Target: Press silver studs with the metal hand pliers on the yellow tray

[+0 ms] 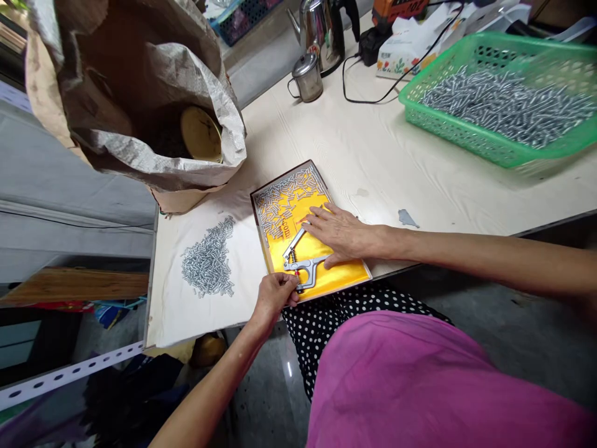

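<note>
A grey hand-press pliers [308, 266] with a spring and a small red part at its jaw lies over a shallow yellow-bottomed tray [336, 280]. Across its two handles spans my right hand [342, 233], fingers over the upper lever and thumb by the lower handle. At the jaw end, my left hand [276, 295] is closed in a pinch beside the red part; whatever is between the fingertips is hidden. Small silvery metal pieces [284, 199] are scattered in the tray's far half.
Left of the tray lies a pile of small metal pieces [209, 258]. Behind it stands an open paper sack [196, 180] with a yellow bowl [200, 134] inside. A green basket [466, 137] of metal pieces, a metal cup [308, 81] and a kettle [321, 31] stand further back.
</note>
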Demonstrator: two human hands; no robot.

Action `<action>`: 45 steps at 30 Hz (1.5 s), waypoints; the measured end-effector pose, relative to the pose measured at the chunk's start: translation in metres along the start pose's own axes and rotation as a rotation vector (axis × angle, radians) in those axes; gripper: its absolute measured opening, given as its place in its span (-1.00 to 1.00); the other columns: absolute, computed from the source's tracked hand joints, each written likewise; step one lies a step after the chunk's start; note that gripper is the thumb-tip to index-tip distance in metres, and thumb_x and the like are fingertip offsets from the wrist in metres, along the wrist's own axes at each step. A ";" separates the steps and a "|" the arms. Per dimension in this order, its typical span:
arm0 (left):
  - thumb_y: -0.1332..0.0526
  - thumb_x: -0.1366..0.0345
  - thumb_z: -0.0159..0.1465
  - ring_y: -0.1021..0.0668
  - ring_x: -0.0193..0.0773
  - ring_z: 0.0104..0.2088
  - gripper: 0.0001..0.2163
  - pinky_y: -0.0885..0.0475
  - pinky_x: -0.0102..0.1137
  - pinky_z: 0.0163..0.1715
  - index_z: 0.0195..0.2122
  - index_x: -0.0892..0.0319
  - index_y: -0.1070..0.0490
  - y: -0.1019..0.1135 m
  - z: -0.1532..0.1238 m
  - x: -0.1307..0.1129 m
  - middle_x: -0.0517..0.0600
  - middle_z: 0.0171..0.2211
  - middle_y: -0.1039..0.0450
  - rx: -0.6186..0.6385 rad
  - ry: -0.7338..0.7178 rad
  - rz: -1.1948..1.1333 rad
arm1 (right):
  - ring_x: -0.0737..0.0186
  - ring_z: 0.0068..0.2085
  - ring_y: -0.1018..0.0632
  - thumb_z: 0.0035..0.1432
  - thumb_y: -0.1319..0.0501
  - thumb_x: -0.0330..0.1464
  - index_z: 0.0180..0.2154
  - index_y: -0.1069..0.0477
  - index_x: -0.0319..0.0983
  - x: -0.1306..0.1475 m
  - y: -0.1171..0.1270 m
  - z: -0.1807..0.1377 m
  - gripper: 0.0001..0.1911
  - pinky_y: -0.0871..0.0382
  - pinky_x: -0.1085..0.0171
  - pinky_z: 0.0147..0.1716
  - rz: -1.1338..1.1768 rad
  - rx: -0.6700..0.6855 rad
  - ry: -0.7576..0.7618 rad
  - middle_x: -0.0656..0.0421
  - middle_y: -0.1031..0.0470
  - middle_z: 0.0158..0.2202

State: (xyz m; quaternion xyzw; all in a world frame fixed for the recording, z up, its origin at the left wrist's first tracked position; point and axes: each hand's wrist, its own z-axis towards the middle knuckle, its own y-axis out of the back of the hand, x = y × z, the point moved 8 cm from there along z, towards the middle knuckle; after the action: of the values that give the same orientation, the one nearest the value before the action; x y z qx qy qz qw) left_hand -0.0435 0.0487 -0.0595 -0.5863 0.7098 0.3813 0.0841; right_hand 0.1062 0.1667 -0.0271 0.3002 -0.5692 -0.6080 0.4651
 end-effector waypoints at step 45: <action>-0.17 0.37 0.41 -0.41 -0.03 0.06 -0.85 -0.45 -0.10 0.05 -0.11 0.13 -0.54 -0.049 -0.032 -0.066 0.14 0.06 -0.40 -0.299 -1.090 0.887 | 0.08 -0.18 -0.42 0.35 -0.22 -0.22 -0.15 -0.48 -0.29 -0.011 -0.001 0.000 -0.75 -0.26 0.20 -0.24 0.045 0.155 0.021 -0.01 -0.50 -0.18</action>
State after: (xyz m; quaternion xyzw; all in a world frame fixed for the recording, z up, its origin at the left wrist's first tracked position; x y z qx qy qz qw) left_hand 0.0305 0.0777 -0.0213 0.0261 0.6783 0.7113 0.1824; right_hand 0.1101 0.1772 -0.0296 0.3289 -0.6162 -0.5482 0.4601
